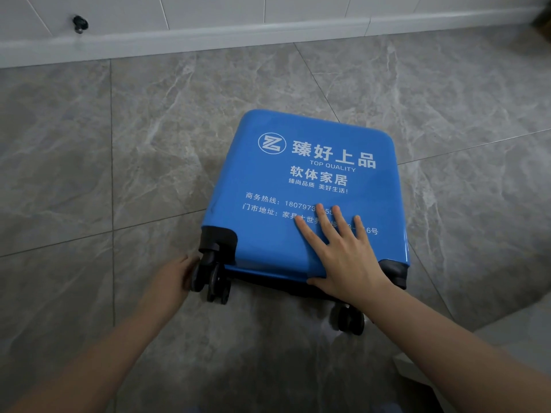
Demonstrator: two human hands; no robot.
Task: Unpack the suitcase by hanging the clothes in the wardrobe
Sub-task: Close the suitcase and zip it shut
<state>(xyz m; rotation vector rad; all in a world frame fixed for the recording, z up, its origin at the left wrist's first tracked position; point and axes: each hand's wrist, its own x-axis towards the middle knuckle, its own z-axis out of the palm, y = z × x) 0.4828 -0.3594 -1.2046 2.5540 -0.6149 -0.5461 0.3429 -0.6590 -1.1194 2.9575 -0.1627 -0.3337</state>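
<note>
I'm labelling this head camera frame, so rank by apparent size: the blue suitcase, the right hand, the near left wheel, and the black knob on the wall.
1. blue suitcase
2. right hand
3. near left wheel
4. black knob; it sits farthest away, so its true size is unsure.

Soft, even indoor light, moderately bright, falls from above. The glossy suitcase (304, 186) carries pale sheen along its upper and right edges. A dim shadow pools on the floor tiles (119, 144) at lower centre of the frame. Wide-angle bending curves the baseboard (208, 34) at the top. The forearms at the bottom corners look soft and slightly blurred.
</note>
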